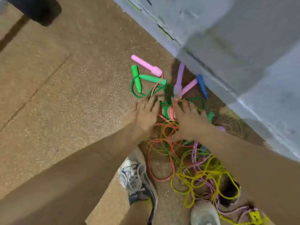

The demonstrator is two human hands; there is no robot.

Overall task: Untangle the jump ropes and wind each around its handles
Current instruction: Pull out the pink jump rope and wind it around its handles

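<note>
Ropes (170,125) thin, looped, tangled; handles (146,64) smooth tapered plastic; floor (65,95) gritty.

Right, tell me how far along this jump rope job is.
Done: nothing. No handle has cord wound round it, and the green plastic handles lie loose. In hand: the left hand spreads flat over the thin green cord, and the right hand reaches into the coral cord, its grip blurred. Left: the whole pile, including the tangled yellow cord.
</note>
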